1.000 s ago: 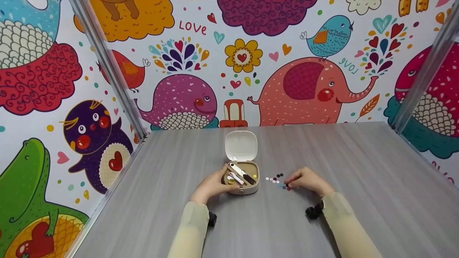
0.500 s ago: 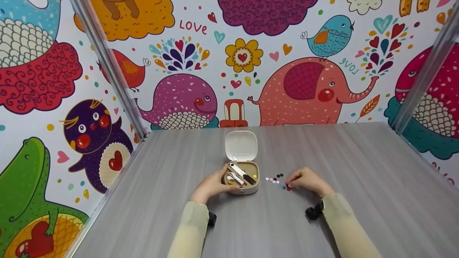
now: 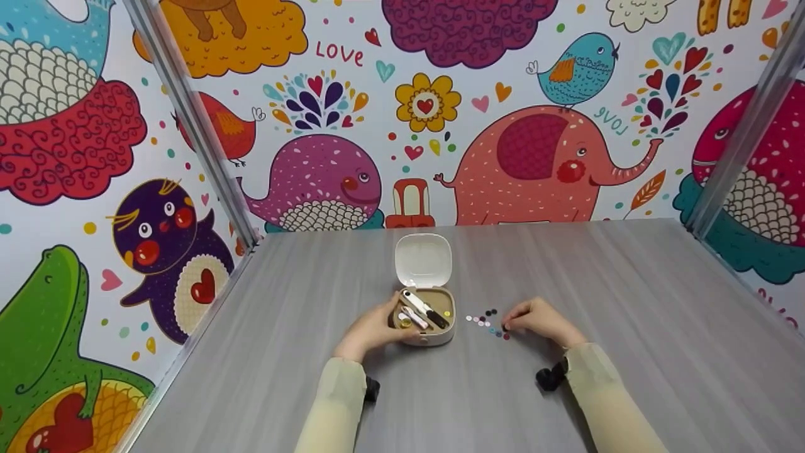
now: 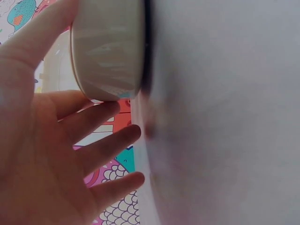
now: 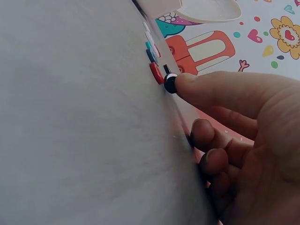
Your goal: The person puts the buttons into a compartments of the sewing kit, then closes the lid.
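Note:
My left hand (image 3: pixel 372 328) grips the near-left side of a small beige box (image 3: pixel 434 340), thumb at its front and fingers round its left side. The white lid (image 3: pixel 423 260) stands open at the back. Inside lie a long white tool with a black end (image 3: pixel 434 317), a pinkish-white stick (image 3: pixel 414 317), a gold round piece (image 3: pixel 405 323) and a yellow disc (image 3: pixel 447 313). My right hand (image 3: pixel 539 321) pinches a black button (image 5: pixel 170 83) close over the table. A red button (image 5: pixel 157 73) lies right beside it; the index fingertip is mostly hidden behind the thumb.
Several small buttons lie in short rows between box and right hand: white (image 3: pixel 468 318), black (image 3: pixel 494 312), blue (image 3: pixel 493 330). The grey table (image 3: pixel 302 277) meets cartoon-printed walls at the back and left. Metal posts (image 3: pixel 207 138) stand at the corners.
The head view has tilted slightly, so everything sits a little lower. Both hands keep nearly the same places, left at the box, right at the black button.

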Tool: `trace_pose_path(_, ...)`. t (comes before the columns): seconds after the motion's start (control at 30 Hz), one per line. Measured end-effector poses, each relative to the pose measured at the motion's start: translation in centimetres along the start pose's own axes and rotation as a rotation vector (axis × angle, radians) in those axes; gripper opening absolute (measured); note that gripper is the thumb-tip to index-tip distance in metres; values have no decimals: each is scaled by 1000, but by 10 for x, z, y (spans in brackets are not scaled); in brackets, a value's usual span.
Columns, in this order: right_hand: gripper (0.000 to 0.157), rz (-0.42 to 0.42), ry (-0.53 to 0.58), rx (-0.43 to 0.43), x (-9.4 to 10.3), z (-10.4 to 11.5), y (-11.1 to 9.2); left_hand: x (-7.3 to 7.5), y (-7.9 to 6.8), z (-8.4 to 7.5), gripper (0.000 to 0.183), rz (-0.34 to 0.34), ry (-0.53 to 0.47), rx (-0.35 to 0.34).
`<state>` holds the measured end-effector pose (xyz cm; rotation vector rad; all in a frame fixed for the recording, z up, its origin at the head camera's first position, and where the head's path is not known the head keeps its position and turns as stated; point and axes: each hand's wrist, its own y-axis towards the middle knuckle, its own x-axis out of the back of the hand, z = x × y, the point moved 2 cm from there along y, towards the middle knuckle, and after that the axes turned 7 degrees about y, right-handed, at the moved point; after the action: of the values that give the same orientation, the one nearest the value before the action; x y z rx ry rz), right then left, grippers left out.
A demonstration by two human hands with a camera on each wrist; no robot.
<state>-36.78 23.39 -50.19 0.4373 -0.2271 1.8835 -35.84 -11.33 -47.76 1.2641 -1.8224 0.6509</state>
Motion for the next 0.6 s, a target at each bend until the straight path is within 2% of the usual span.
trace_pose_path(0.27,14,11,11,31,-1,2,-1,0,-1,1,103,3,-13,10)
trace_pose_path(0.6,14,1,6,14,3,-2,3,0,-2,1,102,8,-43,21)
